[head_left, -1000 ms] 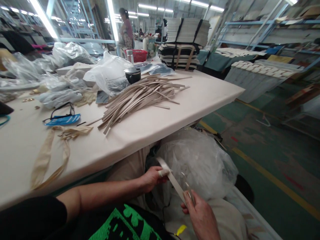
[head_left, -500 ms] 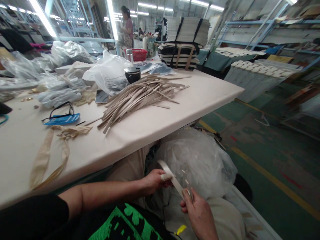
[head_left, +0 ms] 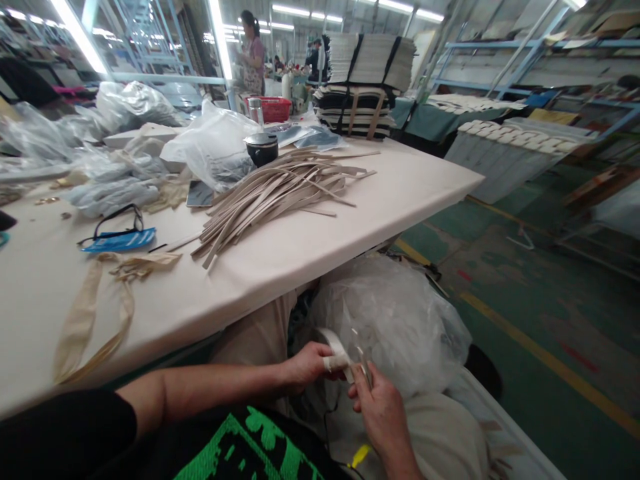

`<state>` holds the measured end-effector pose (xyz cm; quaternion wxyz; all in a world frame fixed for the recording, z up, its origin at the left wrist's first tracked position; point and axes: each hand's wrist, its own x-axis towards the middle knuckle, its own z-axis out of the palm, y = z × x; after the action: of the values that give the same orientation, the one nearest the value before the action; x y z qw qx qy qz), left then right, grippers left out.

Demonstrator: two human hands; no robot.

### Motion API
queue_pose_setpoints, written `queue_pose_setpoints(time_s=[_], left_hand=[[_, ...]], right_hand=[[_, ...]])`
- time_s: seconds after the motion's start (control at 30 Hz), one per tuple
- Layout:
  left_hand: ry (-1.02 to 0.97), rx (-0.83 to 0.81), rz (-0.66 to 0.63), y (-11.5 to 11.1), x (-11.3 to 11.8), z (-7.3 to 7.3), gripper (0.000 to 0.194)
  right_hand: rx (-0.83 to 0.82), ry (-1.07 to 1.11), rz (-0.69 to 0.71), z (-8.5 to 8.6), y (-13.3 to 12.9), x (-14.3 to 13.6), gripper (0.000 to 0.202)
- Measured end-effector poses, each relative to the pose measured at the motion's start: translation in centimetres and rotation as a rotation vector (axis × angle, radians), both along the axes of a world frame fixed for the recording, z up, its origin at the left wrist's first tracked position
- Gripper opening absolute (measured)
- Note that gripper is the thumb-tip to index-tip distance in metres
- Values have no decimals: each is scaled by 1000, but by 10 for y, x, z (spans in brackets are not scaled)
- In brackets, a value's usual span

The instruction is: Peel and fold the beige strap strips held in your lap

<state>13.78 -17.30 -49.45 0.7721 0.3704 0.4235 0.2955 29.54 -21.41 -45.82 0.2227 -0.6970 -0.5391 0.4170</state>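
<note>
Over my lap, my left hand [head_left: 313,365] pinches a flat pale strap [head_left: 334,341], which curls up in a loop beyond the fingers. Pale wrapping covers part of a left finger. My right hand [head_left: 377,403] is closed close beside it, its fingertips at the near end of the strap. A slim shiny metal tool [head_left: 367,368], perhaps small snips, sticks up out of the right fingers; blur hides its exact kind. On the table [head_left: 280,257] lies a pile of similar beige straps [head_left: 280,193].
A clear plastic bag [head_left: 390,313] bulges beyond my hands, under the table edge. On the table are glasses on a blue packet [head_left: 123,239], a knotted beige cloth band [head_left: 83,313], a black lidded pot [head_left: 263,149] and plastic bags [head_left: 210,147]. A person [head_left: 253,57] stands far back.
My right hand has moved left and up along the strap, bringing the metal tool close to my left fingers. Less strap now shows between the hands.
</note>
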Motion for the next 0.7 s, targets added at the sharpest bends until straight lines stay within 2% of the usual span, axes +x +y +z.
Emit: queue_pose_setpoints(time_s=[0.13,0.23,0.37,0.53,0.63,0.7], left_hand=[[-72,-35,13,5,-5,1,49],[-150,-134,11,7,-7,-2,50],[-137,-119,17,5,-5,-7,48],[-143,-147,15,3,-2,-6,47],[-162,-218,56,5,-4,-2,47],[-172,-246,52,7,-7,1,47]], right_hand=[[65,105,-223,3,4,7,51],[61,212,-278,-2,2,11,54],[2,211,-199,-9,-2,5,49],[114,58,-18,-4,-2,0,39],[114,71,16,1,-5,4,39],[102,97,-10,1,-9,9,42]])
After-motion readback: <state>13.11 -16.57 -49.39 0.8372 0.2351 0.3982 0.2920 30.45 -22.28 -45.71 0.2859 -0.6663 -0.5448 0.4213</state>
